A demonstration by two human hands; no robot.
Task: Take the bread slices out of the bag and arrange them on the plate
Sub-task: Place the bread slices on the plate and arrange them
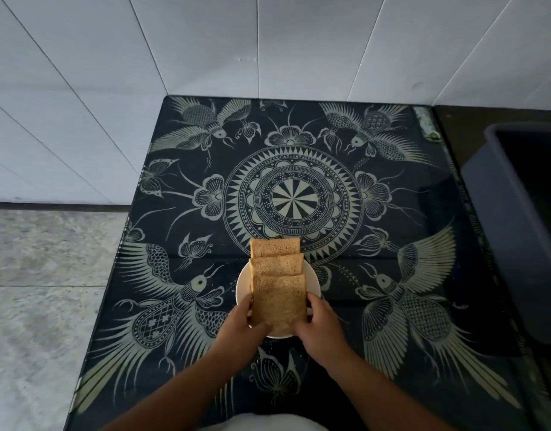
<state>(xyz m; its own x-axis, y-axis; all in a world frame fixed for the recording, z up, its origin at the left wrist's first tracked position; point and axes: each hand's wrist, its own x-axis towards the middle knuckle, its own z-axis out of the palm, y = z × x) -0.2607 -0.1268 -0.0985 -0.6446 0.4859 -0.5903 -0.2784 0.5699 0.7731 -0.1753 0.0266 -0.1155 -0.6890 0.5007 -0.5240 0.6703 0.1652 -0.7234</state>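
Here, on your far left, the pale stone floor (44, 290) meets the white tiled wall (81, 88), and the table with the dark patterned cloth (299, 197) begins just right of that, tucked into the corner. A bird motif with spread wings (174, 300) sits on the cloth near your left forearm.

Your left hand (241, 326) reaches in from the bottom edge and its fingers are curled around the left edge of the nearest bread slice (279, 301), thumb lying over its lower left corner. That slice lies on the white plate (243, 286), which rests on the cloth near you, below the round central medallion. 2 more slices sit beyond it in an overlapping row: the middle slice (276, 265) is partly covered by the nearest 1, and the far slice (275, 246) is partly covered by the middle 1 and reaches past the plate's far rim over the cloth.

Your right hand (322, 325) mirrors the left, fingers wrapped on the right edge of the same nearest slice, so both hands grip it from its 2 sides.

Further right, a second bird motif (417, 306) fills the cloth, and at the far right edge a dark grey plastic bin (510, 228) stands beside the table.
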